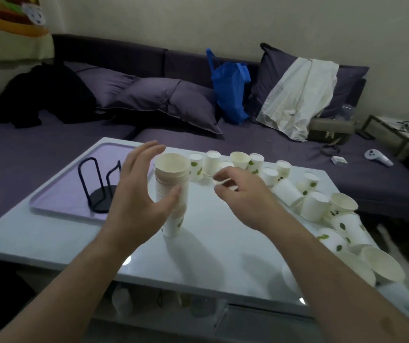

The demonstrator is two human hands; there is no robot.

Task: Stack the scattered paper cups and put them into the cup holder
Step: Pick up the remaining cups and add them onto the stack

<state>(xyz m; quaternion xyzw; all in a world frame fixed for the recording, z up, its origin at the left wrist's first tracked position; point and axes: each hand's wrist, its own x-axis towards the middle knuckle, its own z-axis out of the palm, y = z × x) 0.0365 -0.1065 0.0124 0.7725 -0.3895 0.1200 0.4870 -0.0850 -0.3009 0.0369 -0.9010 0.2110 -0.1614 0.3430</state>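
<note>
- Two hands at work: left hand (146, 194) spread and cupped beside stack of paper cups (172, 194), thumb seemingly touching it, likely for steadying.
- Right hand (238, 191) pinching single cup (219, 180) at 3 o'clock of stack, probably next for nesting.
- Scattered cups (317, 204) trailing from 1 to 4 o'clock on tabletop (223, 243).
- Cup holder (99, 184) empty on lilac tray (57, 194), 9 o'clock, near for loading.

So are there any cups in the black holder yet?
No, the black holder stands bare on the tray; the stack is beside it.
</note>
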